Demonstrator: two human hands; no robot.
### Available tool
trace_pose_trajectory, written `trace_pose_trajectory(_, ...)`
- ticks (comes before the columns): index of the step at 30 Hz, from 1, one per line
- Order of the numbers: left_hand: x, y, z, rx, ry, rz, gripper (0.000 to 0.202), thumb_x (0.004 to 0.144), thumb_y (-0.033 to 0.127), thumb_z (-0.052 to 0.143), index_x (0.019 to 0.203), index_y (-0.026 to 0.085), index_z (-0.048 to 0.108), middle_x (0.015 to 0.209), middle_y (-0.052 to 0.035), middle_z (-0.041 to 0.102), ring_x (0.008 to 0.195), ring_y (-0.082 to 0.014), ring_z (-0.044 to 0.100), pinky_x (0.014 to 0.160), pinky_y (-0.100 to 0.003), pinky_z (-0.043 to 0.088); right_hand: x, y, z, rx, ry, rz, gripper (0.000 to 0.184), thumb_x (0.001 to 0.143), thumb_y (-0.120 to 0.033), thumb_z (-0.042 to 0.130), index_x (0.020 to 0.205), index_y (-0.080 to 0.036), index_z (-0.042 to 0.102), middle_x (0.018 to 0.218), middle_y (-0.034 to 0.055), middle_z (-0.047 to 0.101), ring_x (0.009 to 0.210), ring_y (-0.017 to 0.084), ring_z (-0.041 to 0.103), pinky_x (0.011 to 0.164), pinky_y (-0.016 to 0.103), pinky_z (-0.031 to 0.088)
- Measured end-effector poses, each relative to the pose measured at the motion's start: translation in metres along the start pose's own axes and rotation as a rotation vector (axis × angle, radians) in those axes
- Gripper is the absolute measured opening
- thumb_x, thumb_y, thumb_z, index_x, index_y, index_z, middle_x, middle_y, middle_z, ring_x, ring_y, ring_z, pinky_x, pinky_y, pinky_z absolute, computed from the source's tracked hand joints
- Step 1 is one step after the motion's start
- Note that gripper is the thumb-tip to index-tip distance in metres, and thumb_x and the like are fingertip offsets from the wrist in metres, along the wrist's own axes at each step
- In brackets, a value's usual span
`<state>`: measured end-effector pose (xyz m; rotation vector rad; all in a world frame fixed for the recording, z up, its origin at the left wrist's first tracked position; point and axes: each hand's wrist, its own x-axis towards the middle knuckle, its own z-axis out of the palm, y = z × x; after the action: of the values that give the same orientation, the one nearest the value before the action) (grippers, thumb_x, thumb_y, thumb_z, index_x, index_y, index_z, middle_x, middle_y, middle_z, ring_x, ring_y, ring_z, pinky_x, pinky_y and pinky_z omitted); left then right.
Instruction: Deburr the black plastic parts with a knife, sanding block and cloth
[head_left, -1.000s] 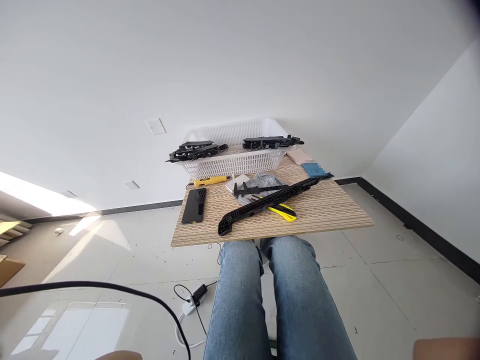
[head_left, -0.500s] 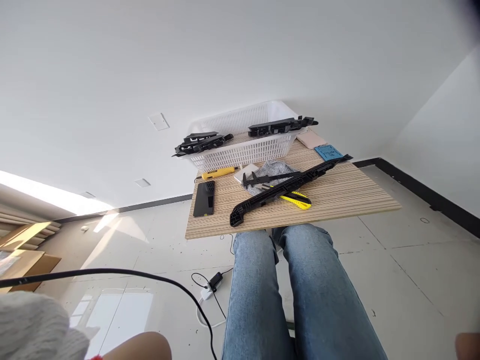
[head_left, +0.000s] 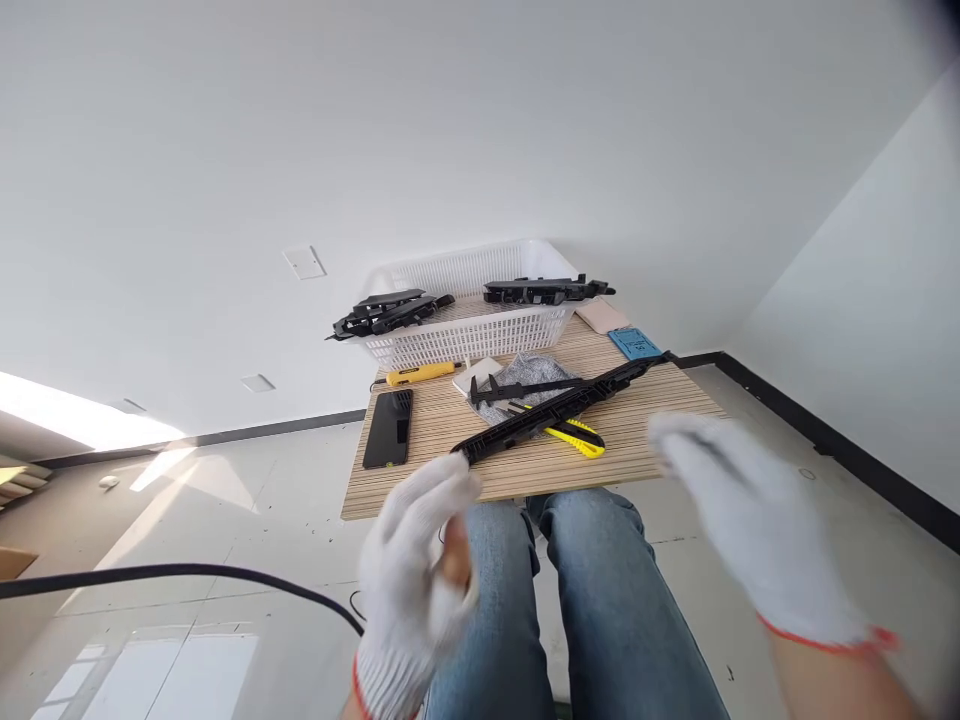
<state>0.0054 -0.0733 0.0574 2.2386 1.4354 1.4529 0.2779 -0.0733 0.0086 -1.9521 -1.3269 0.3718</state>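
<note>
Both my hands wear white knit gloves and are raised in front of a small wooden table [head_left: 675, 410]. My left hand [head_left: 416, 570] hovers just before the near end of a long black plastic part [head_left: 555, 408] lying diagonally on the table; its fingers are blurred. My right hand [head_left: 742, 520] is stretched out flat and holds nothing, near the table's right front corner. Under the black part lie a yellow utility knife [head_left: 574, 432], a black caliper [head_left: 517, 388] and a grey cloth [head_left: 536, 368].
A white basket [head_left: 472, 322] at the back carries black parts [head_left: 390, 308] on its rim. A yellow tool [head_left: 416, 374], a black phone [head_left: 388, 428] and a blue card [head_left: 634, 343] lie on the table. My jeans-clad legs [head_left: 570, 600] are below; a black cable [head_left: 187, 575] crosses left.
Both gloved hands have come up into view toward the table's front edge; earlier only slivers of them showed at the bottom. The camera has shifted slightly.
</note>
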Motion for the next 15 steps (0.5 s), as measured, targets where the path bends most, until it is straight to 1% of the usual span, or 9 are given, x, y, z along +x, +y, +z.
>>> trace_pose_trajectory(1, 0.007, -0.007, 0.01, 0.072, -0.062, 0.022, 0.03, 0.097, 0.019, 0.055, 0.123, 0.026, 0.067, 0.131, -0.0082, 0.068, 0.121, -0.0243, 0.064, 0.102, -0.038, 0.054, 0.005, -0.002, 0.003, -0.025, -0.025, -0.003, 0.035, 0.1, -0.045, 0.055, 0.126, -0.025, 0.068, 0.128, 0.0076, 0.069, 0.11, 0.025, 0.068, 0.095, 0.044, 0.055)
trace_pose_trajectory(3, 0.02, -0.025, 0.03, 0.264, -0.239, 0.015, 0.039, 0.092, 0.016, 0.056, 0.131, 0.021, 0.063, 0.136, -0.0115, 0.066, 0.129, -0.029, 0.059, 0.106, -0.042, 0.051, 0.015, -0.008, 0.013, -0.13, -0.092, -0.026, 0.035, 0.098, -0.041, 0.053, 0.125, -0.026, 0.07, 0.126, 0.007, 0.072, 0.109, 0.028, 0.069, 0.091, 0.044, 0.055)
trace_pose_trajectory(5, 0.032, -0.041, 0.044, 0.354, -0.444, -0.081, 0.037, 0.093, 0.018, 0.056, 0.129, 0.02, 0.063, 0.129, -0.0119, 0.069, 0.121, -0.0293, 0.064, 0.101, -0.042, 0.052, 0.025, -0.014, 0.027, -0.271, -0.139, -0.073, 0.037, 0.096, -0.037, 0.055, 0.127, -0.021, 0.069, 0.126, 0.0102, 0.072, 0.11, 0.032, 0.069, 0.087, 0.044, 0.055)
trace_pose_trajectory(7, 0.043, -0.052, 0.05, 0.415, -0.589, -0.208, 0.037, 0.096, 0.023, 0.055, 0.132, 0.021, 0.061, 0.126, -0.0108, 0.071, 0.115, -0.0291, 0.067, 0.096, -0.041, 0.053, 0.036, -0.02, 0.039, -0.377, -0.16, -0.11, 0.039, 0.097, -0.037, 0.056, 0.129, -0.019, 0.068, 0.125, 0.0133, 0.072, 0.111, 0.034, 0.067, 0.084, 0.044, 0.054)
trace_pose_trajectory(9, 0.053, -0.055, 0.05, 0.474, -0.678, -0.312, 0.038, 0.097, 0.029, 0.054, 0.135, 0.023, 0.06, 0.125, -0.0103, 0.071, 0.115, -0.0301, 0.067, 0.091, -0.04, 0.051, 0.047, -0.025, 0.047, -0.427, -0.19, -0.105, 0.041, 0.097, -0.04, 0.057, 0.13, -0.02, 0.068, 0.124, 0.0142, 0.072, 0.112, 0.035, 0.067, 0.082, 0.043, 0.053)
trace_pose_trajectory(11, 0.061, -0.051, 0.047, 0.516, -0.756, -0.376, 0.036, 0.097, 0.033, 0.055, 0.131, 0.025, 0.062, 0.124, -0.0099, 0.071, 0.115, -0.0318, 0.066, 0.088, -0.04, 0.049, 0.057, -0.027, 0.05, -0.439, -0.239, -0.089, 0.04, 0.096, -0.042, 0.058, 0.13, -0.023, 0.068, 0.122, 0.0135, 0.073, 0.11, 0.035, 0.067, 0.081, 0.043, 0.052)
trace_pose_trajectory(13, 0.066, -0.047, 0.046, 0.511, -0.824, -0.412, 0.031, 0.096, 0.037, 0.055, 0.123, 0.025, 0.065, 0.12, -0.0097, 0.072, 0.112, -0.0327, 0.067, 0.085, -0.039, 0.047, 0.065, -0.026, 0.051, -0.422, -0.291, -0.09, 0.038, 0.095, -0.04, 0.058, 0.128, -0.025, 0.069, 0.118, 0.0123, 0.074, 0.107, 0.035, 0.069, 0.081, 0.043, 0.051)
trace_pose_trajectory(15, 0.067, -0.044, 0.046, 0.455, -0.857, -0.42, 0.024, 0.095, 0.037, 0.054, 0.111, 0.023, 0.067, 0.113, -0.0095, 0.073, 0.106, -0.0312, 0.068, 0.081, -0.036, 0.045, 0.068, -0.02, 0.051, -0.387, -0.31, -0.125, 0.035, 0.095, -0.038, 0.057, 0.124, -0.025, 0.07, 0.115, 0.0112, 0.075, 0.104, 0.033, 0.07, 0.082, 0.042, 0.051)
